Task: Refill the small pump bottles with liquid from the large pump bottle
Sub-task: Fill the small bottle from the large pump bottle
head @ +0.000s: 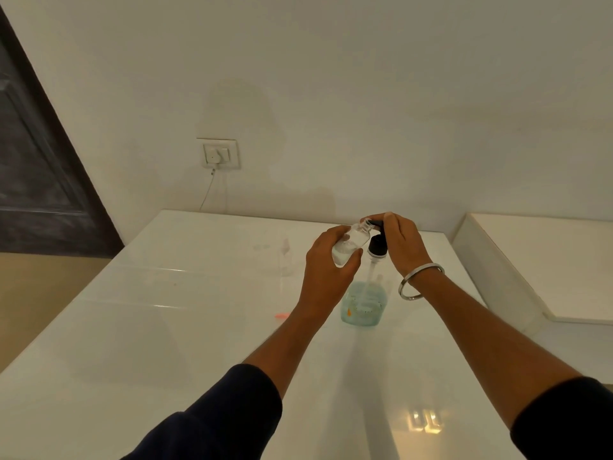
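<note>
I see my left hand point(326, 270) near the middle of the frame, wrapped around a small clear bottle point(350, 244). The small bottle is round and see-through like glass or hard plastic, and it is tilted with its open mouth pointing up and to the right. A little clear liquid sits in its lower end. My fingers are curled tight on its body.

Just to the right, my right hand point(399, 240) rests on top of the black pump head point(378, 225) of the large pump bottle point(365, 302). The fingers curve down over the pump top, pressing or holding it; I cannot tell which. The small bottle's mouth sits right at the pump's spout. A shiny metal bangle point(418, 282) rings that wrist.

The large bottle stands upright on the table point(166, 327), a bit right of center. Its body is clear and squarish with soft corners, with pale blue-green liquid low inside and a thin tube running down through it.

The table is white, smooth and glossy, with bright reflections. Another clear small bottle point(284, 257), faint and hard to see, stands left of my hands. A tiny orange thing point(282, 315) lies on the table lower left of them. A white wall socket point(219, 153) with a thin cord is in the upper middle.
</note>
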